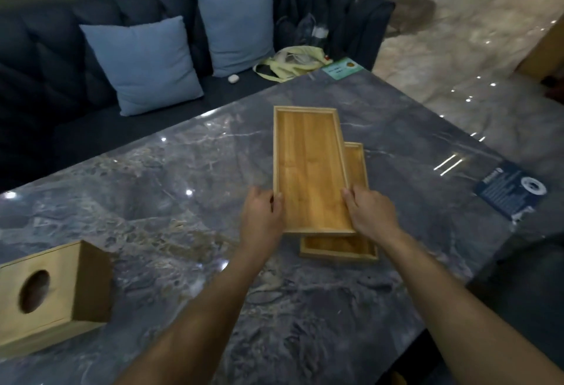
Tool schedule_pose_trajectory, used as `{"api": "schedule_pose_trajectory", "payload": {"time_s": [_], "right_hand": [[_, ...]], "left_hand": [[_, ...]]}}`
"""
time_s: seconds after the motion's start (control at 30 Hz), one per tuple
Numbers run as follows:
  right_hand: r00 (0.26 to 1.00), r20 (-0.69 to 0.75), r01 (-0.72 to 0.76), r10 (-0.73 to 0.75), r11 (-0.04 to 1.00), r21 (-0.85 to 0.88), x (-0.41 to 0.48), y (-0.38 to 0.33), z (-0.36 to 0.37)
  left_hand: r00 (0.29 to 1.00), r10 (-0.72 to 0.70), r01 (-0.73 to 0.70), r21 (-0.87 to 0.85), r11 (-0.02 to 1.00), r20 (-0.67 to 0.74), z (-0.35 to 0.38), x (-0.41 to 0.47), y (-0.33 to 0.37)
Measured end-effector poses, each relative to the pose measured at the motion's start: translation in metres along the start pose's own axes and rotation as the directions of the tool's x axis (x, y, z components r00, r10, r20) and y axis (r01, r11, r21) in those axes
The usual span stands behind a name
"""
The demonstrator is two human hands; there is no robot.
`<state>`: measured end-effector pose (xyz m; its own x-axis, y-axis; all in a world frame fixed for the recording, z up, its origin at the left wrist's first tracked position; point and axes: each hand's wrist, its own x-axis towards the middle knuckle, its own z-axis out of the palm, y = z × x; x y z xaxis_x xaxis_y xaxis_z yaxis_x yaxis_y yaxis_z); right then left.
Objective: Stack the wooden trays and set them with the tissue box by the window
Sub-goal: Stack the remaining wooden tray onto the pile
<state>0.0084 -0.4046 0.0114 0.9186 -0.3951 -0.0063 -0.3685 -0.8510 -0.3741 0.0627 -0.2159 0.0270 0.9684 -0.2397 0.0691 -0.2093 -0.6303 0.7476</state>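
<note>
Both hands hold the upper wooden tray (308, 168) by its near long edges, left hand (262, 216) and right hand (370, 212) each with a closed grip. Its long axis runs away from the person, skewed over the lower tray (338, 247) on the worktop (171, 189). The tissue box (52, 296) lies near left.

I hold a long, shallow rectangular tray of honey-coloured wood (308, 168) by its two long rims, above and askew over a second matching wooden tray (341, 245) lying flat mid-table, toward the right edge. A pale wooden tissue box with an oval opening (52, 296) sits at the table's left edge.
</note>
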Motion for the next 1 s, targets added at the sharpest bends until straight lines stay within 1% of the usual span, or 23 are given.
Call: {"api": "schedule_pose_trajectory", "payload": {"time_s": [0.13, 0.27, 0.4, 0.57, 0.77, 0.87, 0.93, 1.0], "right_hand": [[0.998, -0.004, -0.066, 0.066, 0.998, -0.011, -0.011, 0.026, 0.005], [0.996, -0.021, -0.091, 0.091, 0.996, -0.005, -0.016, 0.043, 0.011], [0.993, -0.024, -0.113, 0.112, 0.992, -0.049, -0.02, 0.05, 0.018], [0.995, -0.017, -0.102, 0.101, 0.988, -0.118, -0.024, 0.052, 0.026], [0.996, -0.015, -0.091, 0.09, 0.989, -0.12, -0.023, 0.059, 0.029], [0.992, 0.001, -0.128, 0.129, 0.988, -0.089, -0.023, 0.06, 0.03], [0.989, -0.034, -0.148, 0.145, 0.986, -0.074, -0.025, 0.058, 0.027], [0.987, -0.126, -0.102, 0.097, 0.994, -0.037, -0.032, 0.059, 0.023]], "left_hand": [[0.996, -0.009, 0.004, 0.062, 0.998, 0.087, 0.024, -0.004, 0.007], [0.989, 0.033, -0.051, 0.115, 0.992, 0.146, 0.038, -0.006, 0.012], [0.986, 0.053, -0.078, 0.151, 0.985, 0.159, 0.05, -0.007, 0.009], [0.981, 0.024, -0.061, 0.196, 0.979, 0.191, 0.06, -0.008, 0.001], [0.978, 0.01, -0.052, 0.2, 0.978, 0.208, 0.07, -0.009, -0.005], [0.977, 0.014, -0.056, 0.196, 0.979, 0.212, 0.069, -0.007, -0.007], [0.979, 0.038, -0.079, 0.199, 0.977, 0.2, 0.066, -0.008, -0.009], [0.977, 0.109, -0.138, 0.154, 0.978, 0.182, 0.06, -0.011, -0.009]]}}
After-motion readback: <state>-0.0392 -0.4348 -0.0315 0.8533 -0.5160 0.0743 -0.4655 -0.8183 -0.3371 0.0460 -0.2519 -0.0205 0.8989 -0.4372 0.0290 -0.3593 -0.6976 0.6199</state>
